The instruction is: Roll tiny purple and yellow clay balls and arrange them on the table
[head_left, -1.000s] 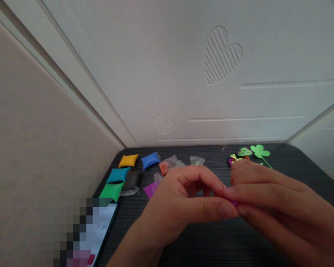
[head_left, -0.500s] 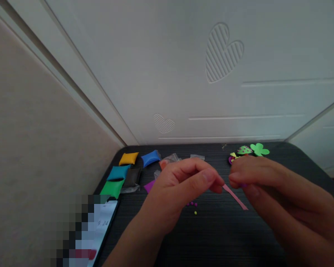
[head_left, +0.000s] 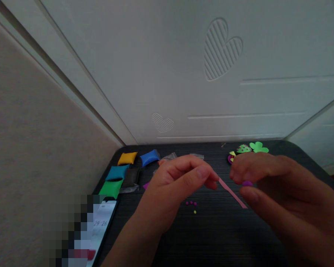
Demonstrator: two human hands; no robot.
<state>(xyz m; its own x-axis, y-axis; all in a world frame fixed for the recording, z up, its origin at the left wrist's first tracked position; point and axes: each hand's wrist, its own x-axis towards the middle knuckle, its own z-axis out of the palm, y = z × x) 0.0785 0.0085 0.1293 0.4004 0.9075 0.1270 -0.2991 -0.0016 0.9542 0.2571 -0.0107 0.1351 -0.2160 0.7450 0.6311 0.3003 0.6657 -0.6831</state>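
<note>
My right hand pinches a small purple ball of clay between thumb and fingertips, above the right side of the dark table. To its left my left hand is closed, thumb pressed against curled fingers; whatever may be between them is hidden. A pink flat modelling tool lies on the table between the hands, its upper end behind my left fingertips. Just right of my left wrist sit three tiny purple balls and one tiny yellow ball.
Clay packets in yellow, blue, teal, black and green lie at left, above a phone. Shaped green clay pieces rest at the back right. A white panel rises behind the table.
My right thumb has lowered from the fingers, so the purple ball shows more. My left hand has shifted slightly left, uncovering more of the pink tool.
</note>
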